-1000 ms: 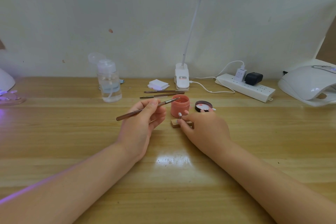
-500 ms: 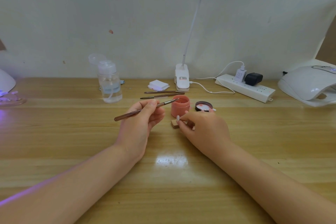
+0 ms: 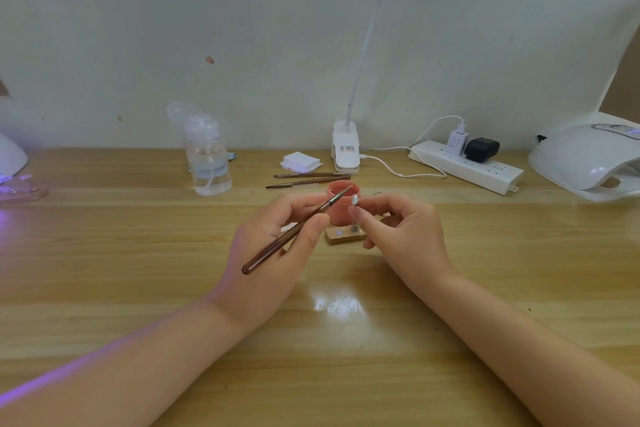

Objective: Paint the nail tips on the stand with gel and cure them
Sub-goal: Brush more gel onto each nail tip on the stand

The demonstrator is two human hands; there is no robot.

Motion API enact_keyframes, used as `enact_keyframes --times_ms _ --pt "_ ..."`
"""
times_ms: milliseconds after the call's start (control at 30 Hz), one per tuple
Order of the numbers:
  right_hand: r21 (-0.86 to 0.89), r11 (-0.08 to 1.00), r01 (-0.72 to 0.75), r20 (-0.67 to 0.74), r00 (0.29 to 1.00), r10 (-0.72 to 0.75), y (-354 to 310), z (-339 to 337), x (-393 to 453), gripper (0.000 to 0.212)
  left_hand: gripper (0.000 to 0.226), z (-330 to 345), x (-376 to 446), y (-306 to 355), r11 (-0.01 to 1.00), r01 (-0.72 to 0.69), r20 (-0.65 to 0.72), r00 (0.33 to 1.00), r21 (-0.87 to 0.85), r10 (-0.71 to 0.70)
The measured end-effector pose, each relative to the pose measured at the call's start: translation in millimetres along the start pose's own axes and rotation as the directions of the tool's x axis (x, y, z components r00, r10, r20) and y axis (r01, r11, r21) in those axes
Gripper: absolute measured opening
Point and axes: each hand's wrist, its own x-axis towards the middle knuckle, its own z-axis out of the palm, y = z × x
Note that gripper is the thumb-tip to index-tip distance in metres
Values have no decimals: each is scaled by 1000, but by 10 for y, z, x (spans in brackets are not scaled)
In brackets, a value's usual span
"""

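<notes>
- Pink jar (image 3: 341,202) stands at the middle of the wooden table (image 3: 104,270); its front is partly covered by the brush tip and fingers
- left hand (image 3: 273,246) pinches a brown brush (image 3: 294,230) between thumb and fingers, bristles lying over the jar's mouth, handle end slanting down toward the person
- right hand (image 3: 401,236), just right of the jar, has curled fingers pinching a small pin with a pale nail tip (image 3: 355,199) on top; the pin's stem is too small to make out
- wooden stand (image 3: 344,235) lies just in front of the jar, one metal peg and one round disc showing on it; its right end is hidden behind the right hand
- two spare brushes (image 3: 308,178) lie just behind the jar, beside a white pad stack (image 3: 300,161) and the lamp's clip base (image 3: 345,151)
- clear bottle (image 3: 207,158) stands well left of the jar
- power strip (image 3: 467,166) sits behind and right of the jar; farther right, a white curing lamp (image 3: 585,159) is cut off by the frame edge
- another lamp far left of the jar is mostly out of frame, glowing purple
</notes>
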Motion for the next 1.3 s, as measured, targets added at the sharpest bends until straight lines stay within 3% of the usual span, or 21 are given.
enact_keyframes --times_ms 333,833,1033,1167,1300 --pt "-42 997 70 11 998 -70 -12 -14 -20 22 9 -5 -17 -27 997 18 0 1000 79 -18" --pt "-50 994 93 7 996 -93 8 0 -10 19 11 -24 -16 7 997 -3 -9 1000 73 4" --pt "-78 991 106 11 994 -105 23 -3 -8 20 14 -12 -14 29 996 53 36 998 69 -56" --pt "-76 994 75 -13 997 -76 61 -17 13 13 10 -30 3 66 998 30 -13 999 56 -29" --pt "-97 992 76 -14 997 -77 72 -1 20 12 17 -33 200 86 988 154 -140 979 14 -151"
